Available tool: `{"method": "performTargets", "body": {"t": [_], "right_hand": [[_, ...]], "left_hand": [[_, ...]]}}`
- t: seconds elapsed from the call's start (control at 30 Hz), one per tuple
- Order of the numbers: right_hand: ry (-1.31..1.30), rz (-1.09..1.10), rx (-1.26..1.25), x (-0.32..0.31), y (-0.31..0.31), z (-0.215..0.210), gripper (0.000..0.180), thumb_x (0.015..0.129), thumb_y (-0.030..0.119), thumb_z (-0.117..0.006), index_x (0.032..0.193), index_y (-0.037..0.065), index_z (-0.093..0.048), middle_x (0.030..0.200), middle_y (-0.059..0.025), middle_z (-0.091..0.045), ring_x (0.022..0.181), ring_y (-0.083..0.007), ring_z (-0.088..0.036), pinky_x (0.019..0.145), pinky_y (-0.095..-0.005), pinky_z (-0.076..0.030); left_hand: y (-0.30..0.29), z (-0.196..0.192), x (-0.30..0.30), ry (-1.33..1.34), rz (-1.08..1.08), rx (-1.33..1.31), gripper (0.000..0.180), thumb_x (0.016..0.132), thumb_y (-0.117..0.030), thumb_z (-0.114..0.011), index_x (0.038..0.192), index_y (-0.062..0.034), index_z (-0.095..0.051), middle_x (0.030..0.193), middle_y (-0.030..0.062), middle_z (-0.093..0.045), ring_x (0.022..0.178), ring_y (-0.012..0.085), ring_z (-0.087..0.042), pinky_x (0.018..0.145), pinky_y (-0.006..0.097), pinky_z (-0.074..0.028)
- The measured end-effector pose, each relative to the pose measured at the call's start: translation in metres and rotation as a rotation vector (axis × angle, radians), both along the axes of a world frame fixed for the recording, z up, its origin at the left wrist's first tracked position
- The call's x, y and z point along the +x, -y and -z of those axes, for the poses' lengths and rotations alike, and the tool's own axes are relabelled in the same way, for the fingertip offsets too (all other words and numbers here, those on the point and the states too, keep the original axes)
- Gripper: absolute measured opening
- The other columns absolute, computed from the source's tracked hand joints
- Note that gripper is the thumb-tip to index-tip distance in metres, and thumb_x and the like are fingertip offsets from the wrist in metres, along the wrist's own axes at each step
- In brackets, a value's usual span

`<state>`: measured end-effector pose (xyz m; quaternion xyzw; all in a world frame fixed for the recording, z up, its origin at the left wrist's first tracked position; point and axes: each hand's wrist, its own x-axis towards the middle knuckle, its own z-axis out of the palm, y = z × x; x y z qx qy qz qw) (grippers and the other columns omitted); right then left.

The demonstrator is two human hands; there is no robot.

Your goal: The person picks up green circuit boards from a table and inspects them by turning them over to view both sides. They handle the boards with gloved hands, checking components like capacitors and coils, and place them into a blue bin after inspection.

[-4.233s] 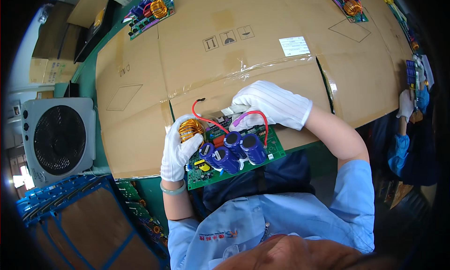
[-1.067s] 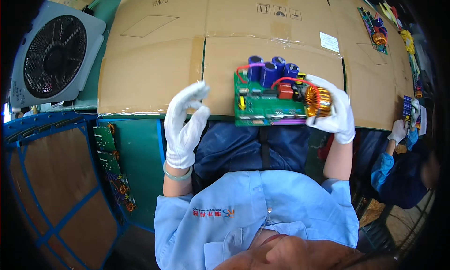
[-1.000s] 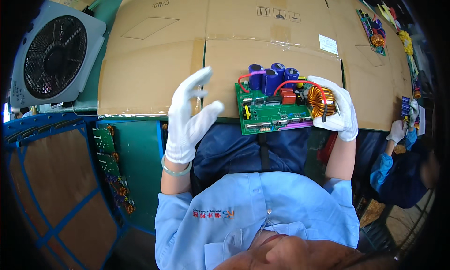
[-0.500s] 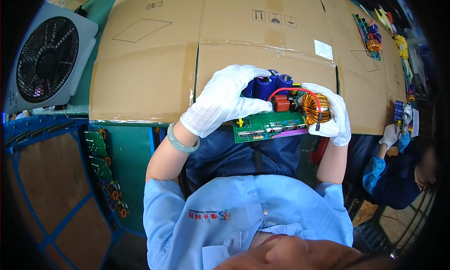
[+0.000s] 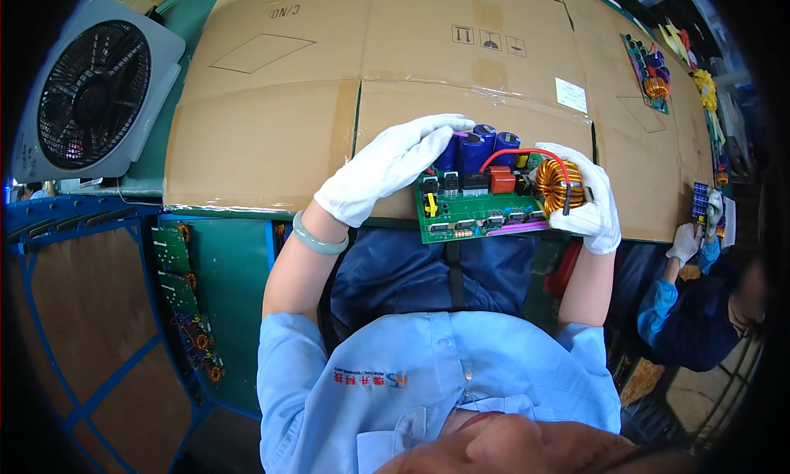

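A green circuit board point(image 5: 480, 206) is held over the front edge of the cardboard, tilted toward me. Tall blue capacitors point(image 5: 473, 154) stand along its far side, beside red block components point(image 5: 502, 180). A copper-wound coil point(image 5: 556, 186) sits at its right end, with a red wire point(image 5: 527, 151) arching over to it. My right hand point(image 5: 602, 209), in a white glove, is closed round that end by the coil. My left hand point(image 5: 387, 168), also gloved, has its fingers stretched out along the left side of the capacitors; its thumb lies close to them.
Flattened cardboard point(image 5: 271, 145) covers the table. A grey fan point(image 5: 92, 95) stands at the far left. Another board point(image 5: 648, 72) lies at the far right. Several boards point(image 5: 174, 289) hang in a rack at the left. A co-worker point(image 5: 691, 313) works at the right edge.
My left hand has loosened from round the capacitors and its fingers have straightened, uncovering the board's left end. My right hand keeps its hold. The whole view has shifted slightly.
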<state>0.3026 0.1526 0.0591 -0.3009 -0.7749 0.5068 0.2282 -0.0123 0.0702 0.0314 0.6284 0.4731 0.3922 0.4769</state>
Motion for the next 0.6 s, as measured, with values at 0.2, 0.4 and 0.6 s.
{"method": "performTargets", "body": {"t": [0.2, 0.4, 0.6], "right_hand": [[-0.043, 0.001, -0.082, -0.001, -0.002, -0.001, 0.085, 0.064, 0.035, -0.093, 0.134, -0.001, -0.059, 0.126, -0.0149, -0.067, 0.113, -0.0213, -0.064, 0.103, -0.0359, -0.048], [-0.055, 0.018, -0.086, 0.0, -0.001, 0.002, 0.089, 0.064, 0.04, -0.094, 0.133, -0.002, -0.059, 0.126, -0.0159, -0.066, 0.114, -0.0221, -0.064, 0.103, -0.0366, -0.048], [-0.065, 0.027, -0.115, -0.002, -0.002, -0.001, 0.088, 0.064, 0.04, -0.093, 0.133, -0.003, -0.059, 0.124, -0.0163, -0.067, 0.113, -0.0225, -0.065, 0.102, -0.0367, -0.049]], "left_hand": [[0.01, -0.013, -0.003, -0.075, 0.012, -0.109, 0.052, 0.096, -0.031, -0.065, 0.141, -0.0067, -0.056, 0.152, 0.0166, -0.051, 0.145, 0.0318, -0.043, 0.117, 0.041, -0.036], [0.014, 0.0, 0.0, -0.076, -0.014, -0.019, 0.056, 0.089, -0.022, -0.073, 0.14, -0.0076, -0.056, 0.153, 0.0188, -0.048, 0.143, 0.0325, -0.044, 0.117, 0.042, -0.036], [0.013, 0.008, 0.001, 0.061, -0.027, 0.002, 0.044, 0.098, -0.014, -0.062, 0.14, -0.0042, -0.055, 0.15, 0.0189, -0.051, 0.141, 0.0299, -0.047, 0.116, 0.041, -0.038]]}}
